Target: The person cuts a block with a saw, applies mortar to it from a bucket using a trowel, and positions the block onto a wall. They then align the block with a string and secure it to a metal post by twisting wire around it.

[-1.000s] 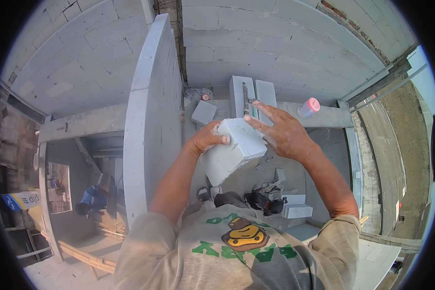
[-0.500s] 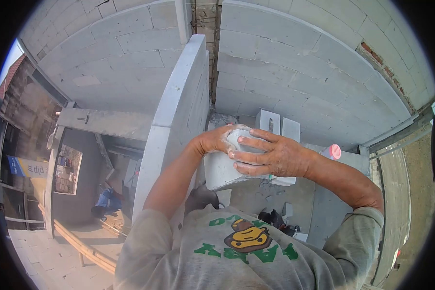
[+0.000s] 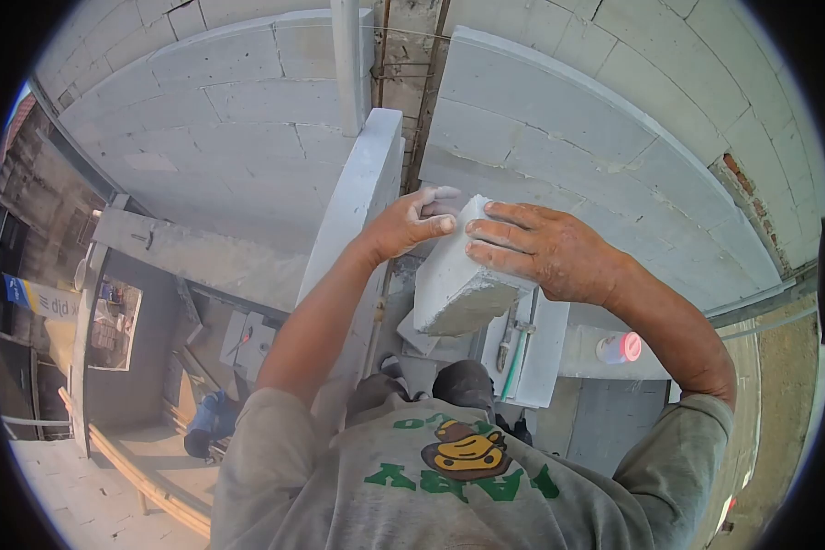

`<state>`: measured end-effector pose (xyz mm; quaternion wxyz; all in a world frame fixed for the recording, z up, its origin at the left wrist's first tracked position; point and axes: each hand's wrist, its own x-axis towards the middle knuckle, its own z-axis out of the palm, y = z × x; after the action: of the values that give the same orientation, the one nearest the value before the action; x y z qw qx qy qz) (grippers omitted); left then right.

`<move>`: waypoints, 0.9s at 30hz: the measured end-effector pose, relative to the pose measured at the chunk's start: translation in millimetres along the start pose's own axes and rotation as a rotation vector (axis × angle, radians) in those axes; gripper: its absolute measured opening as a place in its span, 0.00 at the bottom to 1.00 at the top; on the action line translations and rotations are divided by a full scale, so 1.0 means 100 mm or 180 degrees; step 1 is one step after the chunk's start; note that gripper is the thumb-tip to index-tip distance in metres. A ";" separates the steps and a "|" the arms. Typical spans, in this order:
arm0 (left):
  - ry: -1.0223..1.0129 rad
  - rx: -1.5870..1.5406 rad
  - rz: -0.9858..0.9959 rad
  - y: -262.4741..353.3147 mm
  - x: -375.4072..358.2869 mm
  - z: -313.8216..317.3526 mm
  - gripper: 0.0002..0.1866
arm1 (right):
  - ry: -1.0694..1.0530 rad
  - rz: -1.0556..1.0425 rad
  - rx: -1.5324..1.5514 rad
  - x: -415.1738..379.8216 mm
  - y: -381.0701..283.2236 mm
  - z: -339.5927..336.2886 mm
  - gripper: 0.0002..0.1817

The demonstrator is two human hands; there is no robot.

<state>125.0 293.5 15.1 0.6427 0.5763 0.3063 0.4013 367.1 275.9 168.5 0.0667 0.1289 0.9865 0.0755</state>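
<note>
A white lightweight concrete block (image 3: 463,275) is held up in front of my chest, tilted, with a rough lower face towards me. My right hand (image 3: 559,247) lies over its upper right side, the fingers bent across the top edge. Dusty with white powder, my left hand (image 3: 414,225) is at the block's upper left. Its fingers and thumb are apart, the thumb tip right at the block's edge. Just left of this hand runs the top of a narrow white block wall (image 3: 357,188).
Below the held block are pale blocks (image 3: 545,353) with a tool and a green hose (image 3: 513,362) on top. A pink-lidded jar (image 3: 621,346) stands on a ledge at the right. Bamboo poles (image 3: 147,477) and a blue bundle (image 3: 211,422) lie lower left. Block walls (image 3: 577,137) rise ahead.
The block has turned, showing more of its narrow end. My left hand has loosened from its top and opened, while my right hand stays on it. The view has shifted.
</note>
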 end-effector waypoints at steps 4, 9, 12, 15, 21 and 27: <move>0.1930 0.0860 -0.0146 0.04 -0.13 -0.51 0.37 | -0.0072 0.0199 -0.0088 0.29 0.68 -0.08 0.43; 0.2967 0.1652 -0.0345 -0.16 -0.19 -0.75 0.33 | 0.0258 0.0186 -0.0442 0.76 1.63 0.03 0.45; 0.3061 0.2674 -0.0418 -0.14 -0.09 -0.69 0.33 | 0.0117 0.0286 -0.0408 1.14 2.07 0.04 0.44; 0.3073 0.3193 -0.0575 -0.30 0.05 -0.64 0.33 | 0.0263 0.0129 -0.0395 1.55 2.56 0.12 0.43; 0.3515 0.3745 -0.0927 -0.61 0.34 -0.44 0.28 | 0.0606 -0.0376 -0.0540 2.28 3.37 0.32 0.31; 0.4125 0.3578 -0.1081 -0.61 0.55 -0.41 0.23 | 0.0385 -0.0575 -0.0588 2.67 3.69 0.41 0.27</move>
<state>126.5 360.6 -47.9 0.0136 0.4128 0.8456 0.3383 207.9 704.2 160.1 0.0252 0.0281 0.9852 0.1673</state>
